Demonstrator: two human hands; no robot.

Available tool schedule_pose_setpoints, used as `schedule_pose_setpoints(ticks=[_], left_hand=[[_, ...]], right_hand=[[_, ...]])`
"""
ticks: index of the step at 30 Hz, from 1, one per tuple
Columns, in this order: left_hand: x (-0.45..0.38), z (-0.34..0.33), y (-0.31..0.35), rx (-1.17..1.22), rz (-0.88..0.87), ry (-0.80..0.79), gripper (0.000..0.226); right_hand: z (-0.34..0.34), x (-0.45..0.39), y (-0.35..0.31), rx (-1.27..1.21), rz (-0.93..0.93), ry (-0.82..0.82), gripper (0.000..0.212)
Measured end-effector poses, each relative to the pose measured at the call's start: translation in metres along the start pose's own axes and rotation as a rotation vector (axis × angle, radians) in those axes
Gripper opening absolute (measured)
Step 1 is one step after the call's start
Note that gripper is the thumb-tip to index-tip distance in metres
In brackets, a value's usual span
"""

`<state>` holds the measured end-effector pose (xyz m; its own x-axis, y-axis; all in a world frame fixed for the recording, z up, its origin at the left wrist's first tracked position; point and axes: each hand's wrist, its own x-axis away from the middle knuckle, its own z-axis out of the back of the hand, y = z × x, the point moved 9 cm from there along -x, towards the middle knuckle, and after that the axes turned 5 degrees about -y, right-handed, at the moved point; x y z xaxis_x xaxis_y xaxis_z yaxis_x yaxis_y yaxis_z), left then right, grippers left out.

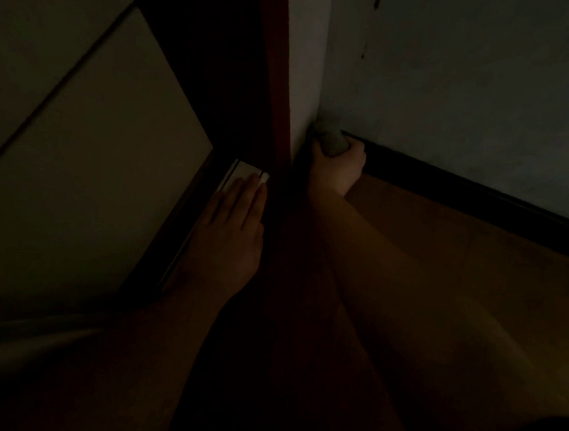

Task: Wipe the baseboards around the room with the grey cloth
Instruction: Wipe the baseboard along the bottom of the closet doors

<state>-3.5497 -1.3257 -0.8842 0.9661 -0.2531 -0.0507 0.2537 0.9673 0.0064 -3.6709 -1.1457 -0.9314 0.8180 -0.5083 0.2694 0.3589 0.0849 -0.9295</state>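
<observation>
My right hand (337,166) grips the grey cloth (330,142), fingers curled round it, pressing it into the corner where the dark baseboard (467,193) meets the wall (476,94). My left hand (232,231) lies flat, fingers straight and pressed together, their tips on what looks like a pale threshold strip (242,172) beside the red door frame (280,94). The room is very dim.

Dim frame, colours muted. Cloth (330,142) grey, plain. Baseboard (467,191) black, plain. Wall (476,94) pale grey-white with a few dark marks near the top. Door frame (279,77) dark red. Floor (444,263) orange-brown, no pattern visible. Tiles (60,127) on the left beige, dark grout lines. Threshold strip (242,173) white.
</observation>
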Motion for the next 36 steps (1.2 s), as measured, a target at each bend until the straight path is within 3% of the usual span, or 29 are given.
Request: schedule_pose_setpoints(ticks=[5, 14, 19, 29, 36], left_hand=[[0.000, 0.000, 0.000, 0.015, -0.005, -0.016, 0.055], [-0.001, -0.005, -0.001, 0.035, -0.003, -0.088, 0.059], [0.000, -0.005, 0.000, 0.008, -0.004, -0.111, 0.060], [0.001, -0.005, 0.001, 0.012, -0.001, -0.067, 0.059], [0.000, -0.002, 0.000, 0.028, 0.009, -0.054, 0.059]], right_hand=[[0.023, -0.001, -0.005, 0.025, 0.024, 0.048, 0.041], [0.131, -0.018, 0.021, 0.148, 0.070, 0.175, 0.039], [0.166, -0.018, 0.052, 0.185, -0.013, 0.264, 0.039], [0.034, 0.017, 0.033, 0.287, 0.163, -0.083, 0.036], [0.000, -0.005, 0.035, 0.312, -0.002, -0.108, 0.045]])
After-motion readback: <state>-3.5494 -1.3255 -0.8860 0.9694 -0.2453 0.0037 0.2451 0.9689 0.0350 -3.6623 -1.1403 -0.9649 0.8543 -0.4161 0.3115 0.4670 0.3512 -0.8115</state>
